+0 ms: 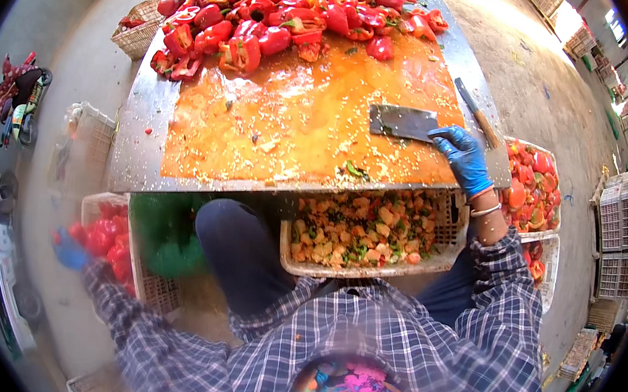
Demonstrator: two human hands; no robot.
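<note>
My right hand [461, 158], in a blue glove, is closed on the right end of a broad, dark, rectangular blade like a cleaver [402, 122]; its handle is hidden. The blade lies low over a wet orange cutting board [281, 144] strewn with pale seeds. A heap of cut red bell peppers [269, 28] covers the board's far end. Out to the left, my blue-gloved left hand [72, 251] is beside a crate of red peppers [110, 238]. Its fingers are smeared by motion, with a red patch next to them.
A knife [477, 112] with a wooden handle lies at the table's right edge. Between my knees sits a crate of pepper cores and scraps [371, 231]. Crates of red pepper pieces [531, 187] stand at the right. Parked scooters [5, 273] line the left.
</note>
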